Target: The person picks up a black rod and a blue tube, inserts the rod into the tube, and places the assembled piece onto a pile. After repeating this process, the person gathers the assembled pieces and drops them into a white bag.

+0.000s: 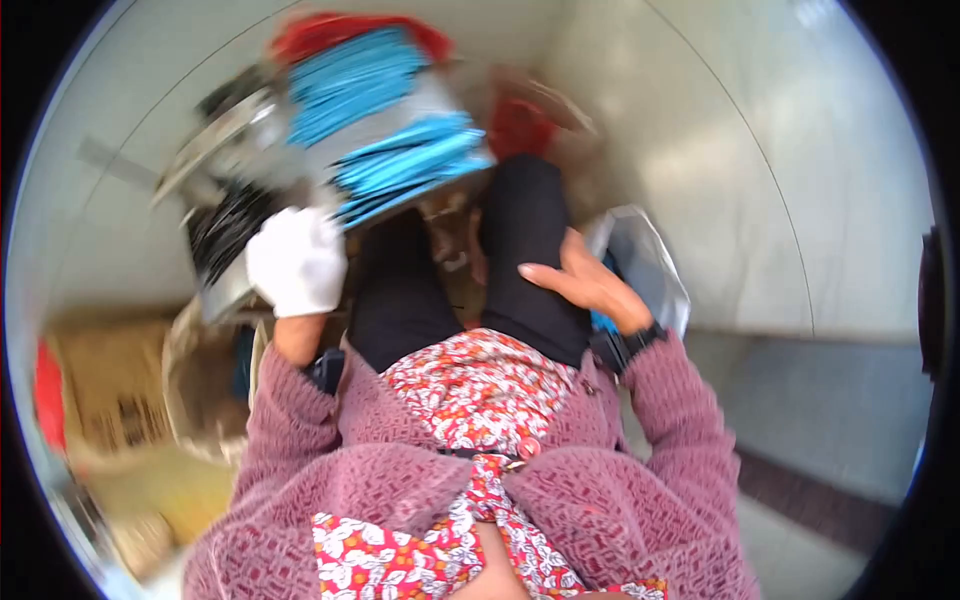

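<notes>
My left hand point(297, 262) wears a white glove and rests at the near edge of a small work table, beside a bundle of thin black strips point(232, 228). Motion smears its fingers, so I cannot make out whether they grip anything. Just to its right, a stack of flat bright-blue pieces point(410, 160) with dark edges lies on the grey tabletop point(368, 122). Farther back is a second blue stack point(355, 75). My bare right hand point(590, 283) lies on my right thigh, thumb and fingers spread, holding nothing.
Red material point(360, 32) borders the far blue stack. A blurred metal device point(225, 145) stands at the table's left. A pale bag point(645, 260) sits right of my leg, an open beige sack point(190, 390) left of me, near a brown carton point(115, 385). Pale walls point(760, 150) rise around.
</notes>
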### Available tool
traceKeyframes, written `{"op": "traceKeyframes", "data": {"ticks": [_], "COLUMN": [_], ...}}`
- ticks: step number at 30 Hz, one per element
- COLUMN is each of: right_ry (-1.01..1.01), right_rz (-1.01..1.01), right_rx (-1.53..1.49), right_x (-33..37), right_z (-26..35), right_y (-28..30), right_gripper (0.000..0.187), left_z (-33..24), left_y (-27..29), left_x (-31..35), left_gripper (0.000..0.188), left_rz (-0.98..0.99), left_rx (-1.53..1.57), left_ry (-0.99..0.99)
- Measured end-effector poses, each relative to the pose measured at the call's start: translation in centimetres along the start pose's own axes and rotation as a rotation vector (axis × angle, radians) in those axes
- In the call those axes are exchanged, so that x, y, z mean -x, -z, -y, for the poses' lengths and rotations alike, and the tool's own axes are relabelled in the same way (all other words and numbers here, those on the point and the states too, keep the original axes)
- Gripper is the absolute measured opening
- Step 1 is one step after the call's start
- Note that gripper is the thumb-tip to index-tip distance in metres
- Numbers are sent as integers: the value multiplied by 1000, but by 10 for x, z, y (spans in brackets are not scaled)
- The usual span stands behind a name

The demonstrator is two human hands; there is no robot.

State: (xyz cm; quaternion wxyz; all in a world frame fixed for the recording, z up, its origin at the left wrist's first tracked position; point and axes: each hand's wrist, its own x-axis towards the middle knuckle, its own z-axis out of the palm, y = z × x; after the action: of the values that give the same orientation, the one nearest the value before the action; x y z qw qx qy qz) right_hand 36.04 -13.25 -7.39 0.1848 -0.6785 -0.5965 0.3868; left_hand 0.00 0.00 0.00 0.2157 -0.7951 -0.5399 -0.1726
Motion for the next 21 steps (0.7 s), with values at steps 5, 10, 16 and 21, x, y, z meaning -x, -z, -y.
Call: {"op": "traceKeyframes", "data": {"ticks": [5, 10, 16, 21], "right_ry": [15, -88, 521, 694], "right_rz": [12, 104, -43, 30], "right_rx": [129, 705, 133, 285], "right_x": [10, -9, -105, -196], "right_z": [68, 193, 306, 335], "right_y": [-13, 23, 30, -11], "right_gripper": [77, 40, 14, 13], "left_z": [46, 68, 83, 97], "left_y": [19, 29, 26, 14], "left_x": [11, 12, 7, 10], "left_gripper": [24, 25, 24, 24], "left_rz": [-205, -242, -224, -231], "left_rx": [140, 227, 275, 327], "left_ry": [51, 67, 113, 120]}}
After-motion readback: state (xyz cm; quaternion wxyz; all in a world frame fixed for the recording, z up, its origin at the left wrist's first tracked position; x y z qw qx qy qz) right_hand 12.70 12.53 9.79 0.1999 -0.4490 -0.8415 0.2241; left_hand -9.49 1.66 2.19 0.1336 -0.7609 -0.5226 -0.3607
